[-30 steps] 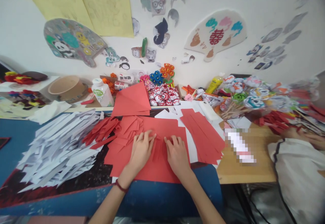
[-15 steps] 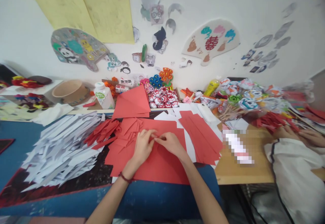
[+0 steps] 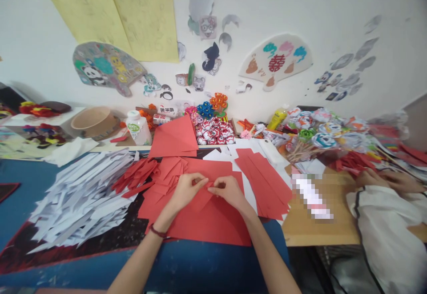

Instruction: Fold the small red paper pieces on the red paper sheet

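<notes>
Between my two hands is a small piece of red paper [image 3: 202, 199], hard to tell apart from the large red sheet [image 3: 213, 227] beneath. My left hand [image 3: 187, 190] pinches its upper left edge with thumb and forefinger. On the other side, the fingertips of my right hand [image 3: 229, 191] close on its upper right corner. Small red paper pieces [image 3: 167, 176] lie spread at the left of the large sheet. Beside them is a heap of narrow folded red strips [image 3: 136, 175]. Longer red strips [image 3: 263, 180] are stacked to the right, on white paper.
A big pile of folded white paper [image 3: 83, 196] covers the left of the table. At the back stand a white bottle [image 3: 138, 128], a wooden bowl [image 3: 95, 122] and red-and-white paper flowers [image 3: 215, 131]. A co-worker's sleeve [image 3: 383, 223] and hands are at the right.
My hands have drawn slightly apart, from fingertips together to pinching separate spots on the small red paper. That paper now shows more clearly between them. The camera view has shifted a little.
</notes>
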Demonstrator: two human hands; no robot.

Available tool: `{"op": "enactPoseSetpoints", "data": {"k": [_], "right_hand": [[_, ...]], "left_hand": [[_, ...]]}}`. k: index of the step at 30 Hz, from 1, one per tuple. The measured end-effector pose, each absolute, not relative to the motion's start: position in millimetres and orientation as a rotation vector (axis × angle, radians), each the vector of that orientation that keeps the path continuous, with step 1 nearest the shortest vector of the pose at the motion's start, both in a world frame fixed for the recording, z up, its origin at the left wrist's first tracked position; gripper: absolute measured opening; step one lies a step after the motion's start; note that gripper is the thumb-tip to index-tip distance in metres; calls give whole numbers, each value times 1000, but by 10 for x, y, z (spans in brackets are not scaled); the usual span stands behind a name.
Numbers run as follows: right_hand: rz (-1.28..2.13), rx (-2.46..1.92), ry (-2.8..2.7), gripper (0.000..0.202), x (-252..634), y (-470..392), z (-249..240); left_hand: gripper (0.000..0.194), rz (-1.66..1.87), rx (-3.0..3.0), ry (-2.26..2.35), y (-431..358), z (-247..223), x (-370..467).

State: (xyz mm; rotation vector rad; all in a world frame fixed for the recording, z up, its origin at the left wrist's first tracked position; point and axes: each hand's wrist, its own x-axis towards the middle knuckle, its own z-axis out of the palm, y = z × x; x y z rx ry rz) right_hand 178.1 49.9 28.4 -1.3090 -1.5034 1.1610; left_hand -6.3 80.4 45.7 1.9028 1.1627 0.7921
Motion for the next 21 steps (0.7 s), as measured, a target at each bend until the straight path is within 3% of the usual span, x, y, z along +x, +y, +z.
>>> {"op": "enactPoseSetpoints", "data": {"k": [5,10,16,21], "right_hand": [[1349,-1196,-1492,34,1817,476,319],[1309,-1204,-1457,35,1808,518,291],[1091,-1307,-1158,37,1835,559,192],[884,-1335,-962,34,1728,480,148]], "left_hand": [[28,762,2109,1196,767,566,-9],[32,774,2127,1206,831,522,44],[34,912,1885,1352,914,345,-68],[47,899,1448,1251,839,252,-76]]}}
